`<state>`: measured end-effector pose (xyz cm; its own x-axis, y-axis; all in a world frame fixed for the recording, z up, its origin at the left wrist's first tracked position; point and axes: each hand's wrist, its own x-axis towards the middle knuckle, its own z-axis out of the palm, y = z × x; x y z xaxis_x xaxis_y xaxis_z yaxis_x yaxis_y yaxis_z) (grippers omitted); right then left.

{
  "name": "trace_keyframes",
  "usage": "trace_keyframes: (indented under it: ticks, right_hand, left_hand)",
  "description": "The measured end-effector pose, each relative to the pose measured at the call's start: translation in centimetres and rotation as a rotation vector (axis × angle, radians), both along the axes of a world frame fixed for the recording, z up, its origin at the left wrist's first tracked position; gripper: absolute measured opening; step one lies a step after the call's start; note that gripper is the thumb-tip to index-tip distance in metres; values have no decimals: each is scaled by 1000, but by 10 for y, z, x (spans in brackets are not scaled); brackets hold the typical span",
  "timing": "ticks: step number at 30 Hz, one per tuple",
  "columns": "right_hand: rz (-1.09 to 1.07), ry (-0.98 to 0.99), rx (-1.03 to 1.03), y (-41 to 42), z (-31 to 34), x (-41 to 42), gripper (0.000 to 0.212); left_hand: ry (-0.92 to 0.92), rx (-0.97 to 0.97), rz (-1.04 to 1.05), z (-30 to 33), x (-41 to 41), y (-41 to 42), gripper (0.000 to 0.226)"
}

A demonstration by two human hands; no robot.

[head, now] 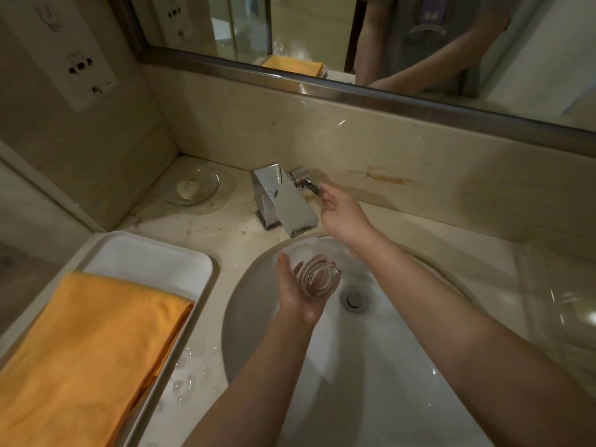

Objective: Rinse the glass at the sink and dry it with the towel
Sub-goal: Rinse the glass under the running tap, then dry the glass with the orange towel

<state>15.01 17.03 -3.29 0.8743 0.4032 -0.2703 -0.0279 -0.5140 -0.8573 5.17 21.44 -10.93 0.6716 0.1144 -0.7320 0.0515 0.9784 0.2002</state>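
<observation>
While the right hand pinches the faucet lever, the left hand cups the wet, slippery, breakable glass round its wall, below the spout.

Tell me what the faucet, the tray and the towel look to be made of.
Faucet: polished chrome-like metal, mirror reflections. Tray: smooth white, probably plastic or melamine, matte with rounded rim. Towel: soft orange cloth, maybe microfibre, folded with creases.

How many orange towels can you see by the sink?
1: the orange towel lies folded in the white tray on the counter left of the sink. The mirror shows only its reflection. None seems hidden.
</observation>
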Motion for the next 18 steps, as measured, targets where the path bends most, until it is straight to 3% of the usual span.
trace_keyframes:
  ticks: [5,8,10,12,14,18]
  right_hand:
    - [17,80,57,-16,-6,-21,56]
    - [-32,345,-99,-31,-18,-46,70]
    - [45,556,-157,-40,-23,-62,81]
    - [151,695,-121,-46,-23,-72,74]
    - [205,726,-94,-52,-23,-76,79]
    - [259,564,-168,-58,-21,-86,82]
  left_hand:
    - [-33,3,29,3,-10,-1,59]
    - [-38,52,7,8,-19,-2,52]
    - [-53,79,-39,9,-26,-5,55]
    - [-84,112,-94,13,-35,-8,64]
    - [-119,159,-156,13,-44,-7,72]
    - [-126,390,-331,17,-64,-2,45]
